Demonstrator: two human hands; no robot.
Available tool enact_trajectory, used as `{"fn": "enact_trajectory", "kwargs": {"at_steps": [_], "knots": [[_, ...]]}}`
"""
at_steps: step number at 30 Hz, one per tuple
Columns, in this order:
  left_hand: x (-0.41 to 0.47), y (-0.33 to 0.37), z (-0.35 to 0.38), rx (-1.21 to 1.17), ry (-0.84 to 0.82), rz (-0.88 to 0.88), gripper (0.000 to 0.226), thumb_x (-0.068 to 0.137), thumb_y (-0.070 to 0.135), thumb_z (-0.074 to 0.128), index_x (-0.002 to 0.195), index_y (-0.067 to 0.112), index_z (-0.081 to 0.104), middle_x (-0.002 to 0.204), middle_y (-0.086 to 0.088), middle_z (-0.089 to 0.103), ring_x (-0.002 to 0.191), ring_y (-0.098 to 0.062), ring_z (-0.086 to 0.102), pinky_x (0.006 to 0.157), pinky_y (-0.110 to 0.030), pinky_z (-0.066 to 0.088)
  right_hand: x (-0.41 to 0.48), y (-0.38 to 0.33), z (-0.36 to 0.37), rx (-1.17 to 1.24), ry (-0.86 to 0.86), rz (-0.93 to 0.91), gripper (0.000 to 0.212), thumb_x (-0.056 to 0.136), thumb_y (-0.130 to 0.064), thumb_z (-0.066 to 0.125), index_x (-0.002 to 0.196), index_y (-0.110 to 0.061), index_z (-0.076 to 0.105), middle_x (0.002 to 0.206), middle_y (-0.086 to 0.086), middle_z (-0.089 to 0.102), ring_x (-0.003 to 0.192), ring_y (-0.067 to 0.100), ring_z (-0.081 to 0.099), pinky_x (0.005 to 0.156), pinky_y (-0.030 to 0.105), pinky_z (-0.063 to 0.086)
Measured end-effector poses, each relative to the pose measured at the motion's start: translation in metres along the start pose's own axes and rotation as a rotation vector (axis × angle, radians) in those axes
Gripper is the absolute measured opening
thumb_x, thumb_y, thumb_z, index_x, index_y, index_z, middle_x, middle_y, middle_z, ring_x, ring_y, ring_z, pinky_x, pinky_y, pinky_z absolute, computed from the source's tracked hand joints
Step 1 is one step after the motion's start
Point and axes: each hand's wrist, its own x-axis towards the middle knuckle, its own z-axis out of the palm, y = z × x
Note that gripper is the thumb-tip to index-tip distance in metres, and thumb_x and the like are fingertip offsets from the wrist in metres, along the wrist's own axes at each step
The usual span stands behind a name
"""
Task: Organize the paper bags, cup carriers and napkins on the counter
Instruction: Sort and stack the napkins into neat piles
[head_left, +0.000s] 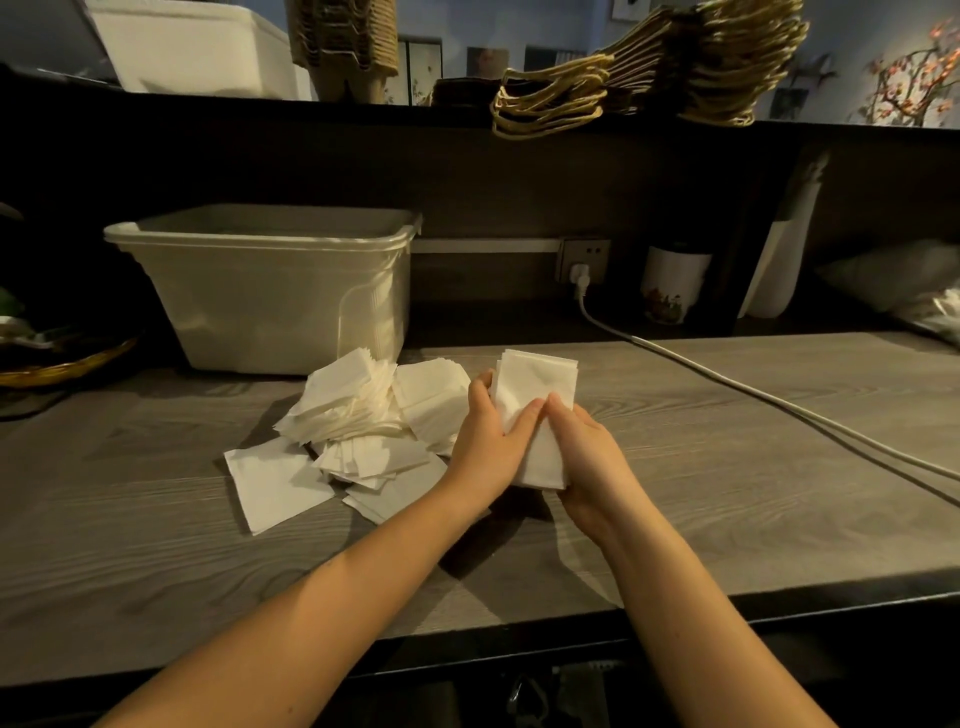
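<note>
Your left hand (488, 431) and right hand (587, 452) both gripped the napkin stack (540, 379); soft and floppy, it likely wanted squeezing by its edges.

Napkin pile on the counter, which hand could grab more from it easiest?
Probably the left hand. It sits right beside the pile, while the right hand is on the far side of the held stack, which both hands grip.

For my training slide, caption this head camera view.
Left hand and right hand hold a napkin stack beside a loose napkin pile and plastic bin.
</note>
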Motion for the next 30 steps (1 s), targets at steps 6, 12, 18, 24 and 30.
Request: {"fn": "enact_trajectory", "kwargs": {"at_steps": [6, 12, 18, 24, 30], "knots": [[0.007, -0.002, -0.018, -0.002, -0.026, 0.076, 0.076, 0.088, 0.031, 0.061, 0.142, 0.032, 0.008, 0.118, 0.006, 0.039, 0.097, -0.011, 0.052, 0.075, -0.027, 0.051, 0.022, -0.02, -0.017, -0.091, 0.02, 0.119, 0.026, 0.097, -0.028, 0.049, 0.117, -0.012, 0.052, 0.1, 0.01, 0.061, 0.089, 0.023, 0.061, 0.068, 0.034, 0.052], [0.024, -0.012, -0.054, 0.22, 0.306, 0.283, 0.045, 0.092, 0.024, 0.054, 0.133, 0.024, 0.036, 0.106, 0.01, 0.05, 0.096, -0.006, 0.052, 0.073, -0.024, 0.045, 0.07, -0.026, -0.016, -0.32, 0.115, 0.12, 0.043, 0.097, -0.031, 0.047, 0.134, -0.01, 0.045, 0.116, 0.013, 0.057, 0.104, 0.027, 0.057, 0.09, 0.04, 0.05], [0.027, -0.025, -0.055, 0.488, 0.261, 0.294, 0.036, 0.095, 0.022, 0.049, 0.13, 0.021, 0.044, 0.128, 0.003, 0.048, 0.114, -0.013, 0.047, 0.08, -0.019, 0.036, 0.095, -0.018, -0.002, -0.668, 0.184, 0.062, 0.044, 0.099, -0.029, 0.043, 0.137, -0.007, 0.043, 0.127, 0.015, 0.054, 0.113, 0.028, 0.053, 0.075, 0.03, 0.039], [0.03, -0.033, -0.052, 0.577, 0.198, 0.229, 0.04, 0.095, 0.029, 0.047, 0.134, 0.024, 0.039, 0.14, 0.002, 0.037, 0.124, -0.015, 0.038, 0.093, -0.025, 0.037, 0.111, -0.016, 0.0, -0.788, 0.241, -0.013, 0.044, 0.098, -0.027, 0.046, 0.137, -0.007, 0.038, 0.13, 0.015, 0.051, 0.115, 0.028, 0.052, 0.075, 0.029, 0.04], [0.032, -0.033, -0.052, 0.587, 0.193, 0.206, 0.04, 0.095, 0.032, 0.046, 0.134, 0.025, 0.039, 0.142, 0.002, 0.035, 0.126, -0.018, 0.037, 0.098, -0.031, 0.039, 0.114, -0.004, -0.005, -1.104, 0.36, -0.154, 0.046, 0.098, -0.025, 0.043, 0.141, -0.013, 0.033, 0.141, 0.012, 0.035, 0.127, 0.03, 0.037, 0.096, 0.039, 0.039]]}}
